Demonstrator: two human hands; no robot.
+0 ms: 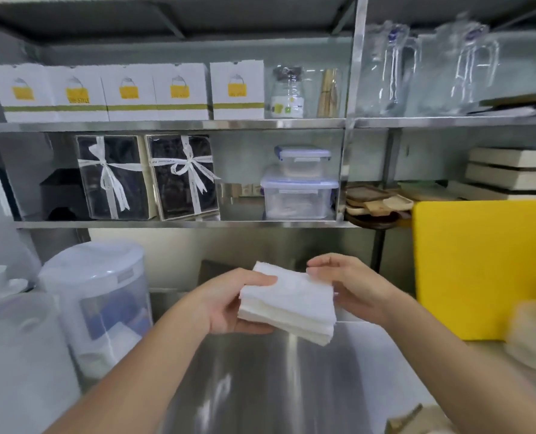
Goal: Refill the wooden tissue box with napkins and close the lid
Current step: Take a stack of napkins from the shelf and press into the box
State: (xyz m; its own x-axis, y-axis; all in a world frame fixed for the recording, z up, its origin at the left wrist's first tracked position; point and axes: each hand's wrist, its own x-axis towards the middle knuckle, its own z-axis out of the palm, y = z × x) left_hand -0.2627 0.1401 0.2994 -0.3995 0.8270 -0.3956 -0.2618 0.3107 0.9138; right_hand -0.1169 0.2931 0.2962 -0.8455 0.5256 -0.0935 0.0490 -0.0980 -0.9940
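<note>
A thick stack of white napkins (291, 303) is held in the air above the steel counter (260, 380). My left hand (229, 303) grips its left edge, thumb on top and fingers underneath. My right hand (354, 288) holds its right edge, with the fingers curled over the far corner. At the bottom right edge, a wooden piece (406, 419) shows only in part; I cannot tell whether it belongs to the tissue box.
A yellow cutting board (479, 267) leans upright at the right. Round translucent plastic containers (101, 305) stand at the left. Steel shelves (166, 125) behind hold white boxes, ribbon-tied dark boxes, clear lidded tubs and glass pitchers. A blurred pale object (532, 333) sits at the right edge.
</note>
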